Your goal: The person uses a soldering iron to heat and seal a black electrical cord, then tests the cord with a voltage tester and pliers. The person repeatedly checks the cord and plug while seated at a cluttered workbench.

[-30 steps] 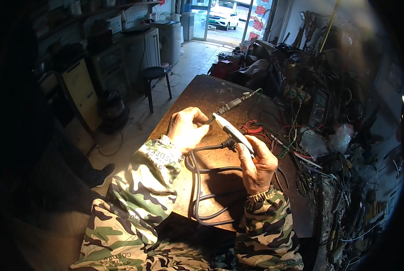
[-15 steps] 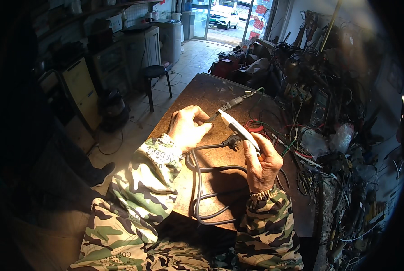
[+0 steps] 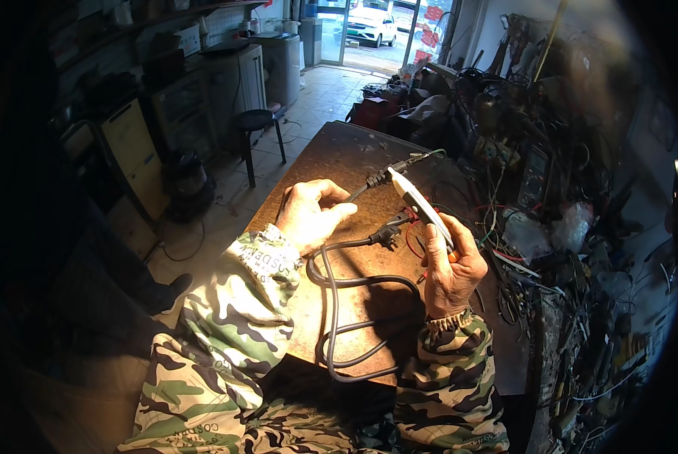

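My left hand [image 3: 311, 216] is pinched on a thin dark cord [image 3: 358, 194] that runs up to a grey connector [image 3: 395, 168] with a ribbed strain relief. My right hand [image 3: 451, 268] grips a white pen-shaped tool [image 3: 408, 191], its pale tip over the connector's ribbed part; whether they touch I cannot tell. Below the tool lies a black plug [image 3: 386, 231] on a thick looping cable [image 3: 361, 280], on the worn brown bench [image 3: 314, 157]. Red and green wires lie partly hidden behind the tool and my right hand.
A heap of cables, bags and a multimeter [image 3: 534, 174] crowds the right side. A black stool [image 3: 255, 119], appliances along the wall and a glass door with a car outside lie beyond. At the left, another person's dark leg and shoe [image 3: 174, 291] show on the floor.
My right hand and the pen-shaped tool have moved right and up, the tip going from near my left fingers to along the connector. My left hand has shifted slightly left.
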The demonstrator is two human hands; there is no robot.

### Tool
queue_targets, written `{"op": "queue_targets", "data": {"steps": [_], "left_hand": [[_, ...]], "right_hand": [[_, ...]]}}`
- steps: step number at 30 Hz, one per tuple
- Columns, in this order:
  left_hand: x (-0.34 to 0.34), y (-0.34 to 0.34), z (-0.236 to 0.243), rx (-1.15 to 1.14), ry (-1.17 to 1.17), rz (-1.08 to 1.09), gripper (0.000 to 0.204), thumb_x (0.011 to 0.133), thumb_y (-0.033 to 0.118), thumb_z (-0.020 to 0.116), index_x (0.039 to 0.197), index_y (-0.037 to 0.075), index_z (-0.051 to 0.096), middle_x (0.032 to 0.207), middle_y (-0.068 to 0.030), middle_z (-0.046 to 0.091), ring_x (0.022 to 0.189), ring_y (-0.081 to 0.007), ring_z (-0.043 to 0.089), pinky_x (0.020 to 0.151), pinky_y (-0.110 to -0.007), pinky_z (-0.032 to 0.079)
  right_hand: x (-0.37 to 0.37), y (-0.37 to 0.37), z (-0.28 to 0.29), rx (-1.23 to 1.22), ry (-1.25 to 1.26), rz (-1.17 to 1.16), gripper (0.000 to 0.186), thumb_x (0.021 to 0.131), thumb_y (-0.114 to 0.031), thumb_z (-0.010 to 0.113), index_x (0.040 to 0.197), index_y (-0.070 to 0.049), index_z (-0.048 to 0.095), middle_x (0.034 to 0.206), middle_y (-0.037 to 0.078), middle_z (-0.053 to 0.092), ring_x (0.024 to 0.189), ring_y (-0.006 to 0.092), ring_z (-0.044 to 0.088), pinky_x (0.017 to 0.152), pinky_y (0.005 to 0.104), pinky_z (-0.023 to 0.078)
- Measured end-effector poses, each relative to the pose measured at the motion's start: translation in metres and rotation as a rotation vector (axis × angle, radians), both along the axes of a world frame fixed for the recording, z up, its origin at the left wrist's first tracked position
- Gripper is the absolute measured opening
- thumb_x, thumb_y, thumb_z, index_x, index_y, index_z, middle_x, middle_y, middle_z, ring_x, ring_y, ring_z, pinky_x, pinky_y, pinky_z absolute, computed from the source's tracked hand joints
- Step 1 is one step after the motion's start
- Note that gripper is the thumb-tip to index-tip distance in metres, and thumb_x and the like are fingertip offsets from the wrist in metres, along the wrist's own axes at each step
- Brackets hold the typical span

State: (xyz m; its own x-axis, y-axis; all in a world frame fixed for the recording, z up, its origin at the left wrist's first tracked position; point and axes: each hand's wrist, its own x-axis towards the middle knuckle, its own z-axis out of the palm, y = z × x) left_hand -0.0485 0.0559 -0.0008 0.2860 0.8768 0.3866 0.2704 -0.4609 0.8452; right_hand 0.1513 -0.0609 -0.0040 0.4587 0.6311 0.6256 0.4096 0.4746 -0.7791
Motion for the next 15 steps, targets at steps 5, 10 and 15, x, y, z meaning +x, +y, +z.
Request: {"op": "queue_targets", "data": {"steps": [5,10,15], "left_hand": [[-0.0001,0.0001,0.0001,0.043,0.002,-0.040,0.019,0.086,0.012,0.077,0.097,-0.003,0.073,0.081,-0.0054,0.072,0.072,-0.0071,0.062,0.068,-0.026,0.052],[0.0001,0.0008,-0.0012,0.030,0.010,-0.048,0.024,0.087,0.016,0.076,0.101,-0.003,0.072,0.082,-0.0061,0.072,0.073,-0.0070,0.062,0.068,-0.026,0.052],[-0.0044,0.0009,0.0005,0.041,-0.002,-0.069,0.027,0.088,0.019,0.074,0.102,-0.004,0.073,0.083,-0.0086,0.073,0.075,-0.0102,0.064,0.070,-0.028,0.052]], "right_hand": [[0.0005,-0.0020,0.0027,0.015,0.054,0.034,0.026,0.091,-0.008,0.073,0.112,0.005,0.067,0.087,0.005,0.069,0.073,0.0080,0.061,0.062,0.0214,0.048],[0.0008,-0.0016,0.0028,0.037,0.109,0.050,0.026,0.091,-0.008,0.073,0.112,0.005,0.067,0.087,0.005,0.069,0.073,0.0076,0.061,0.061,0.0217,0.048],[0.0006,0.0002,0.0000,0.014,0.003,0.013,0.025,0.090,-0.007,0.073,0.111,0.006,0.067,0.090,0.007,0.070,0.077,0.0104,0.064,0.066,0.0239,0.050]]}}
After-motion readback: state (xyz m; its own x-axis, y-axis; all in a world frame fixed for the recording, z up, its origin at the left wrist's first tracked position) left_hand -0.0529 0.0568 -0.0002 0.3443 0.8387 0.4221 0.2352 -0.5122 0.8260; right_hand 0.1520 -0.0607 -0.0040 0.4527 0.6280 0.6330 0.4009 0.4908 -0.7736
